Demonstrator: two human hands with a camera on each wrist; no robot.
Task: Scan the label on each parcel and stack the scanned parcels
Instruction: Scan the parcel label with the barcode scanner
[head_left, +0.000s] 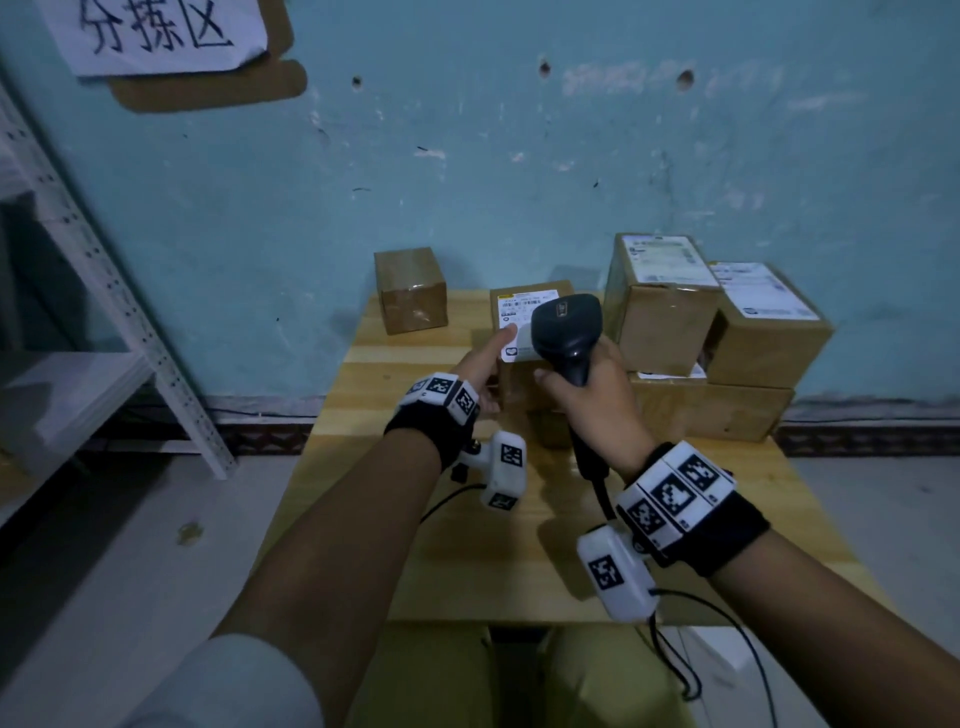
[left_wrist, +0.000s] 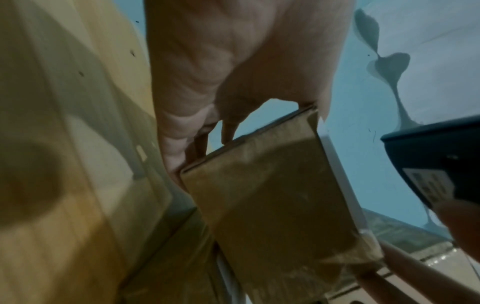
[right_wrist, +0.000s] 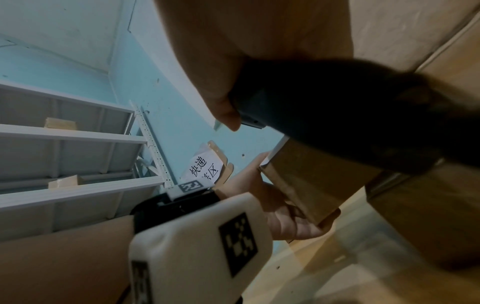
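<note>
My left hand (head_left: 485, 364) grips a small brown parcel (head_left: 524, 374) above the wooden table (head_left: 415, 353), thumb on its white label (head_left: 514, 325). The left wrist view shows the same parcel (left_wrist: 270, 195) tilted, with my fingers (left_wrist: 182, 131) curled over its far edge. My right hand (head_left: 592, 395) grips a dark handheld scanner (head_left: 569, 325), its head just right of the label and partly covering it. The scanner (right_wrist: 337, 115) fills the right wrist view above the parcel (right_wrist: 306, 181). A stack of labelled parcels (head_left: 665, 306) stands at the back right.
A single brown box (head_left: 410, 291) sits at the table's back left corner against the blue wall. A white metal shelf rack (head_left: 104, 291) stands at the left. The scanner's black cable (head_left: 675, 665) hangs off the table's front edge.
</note>
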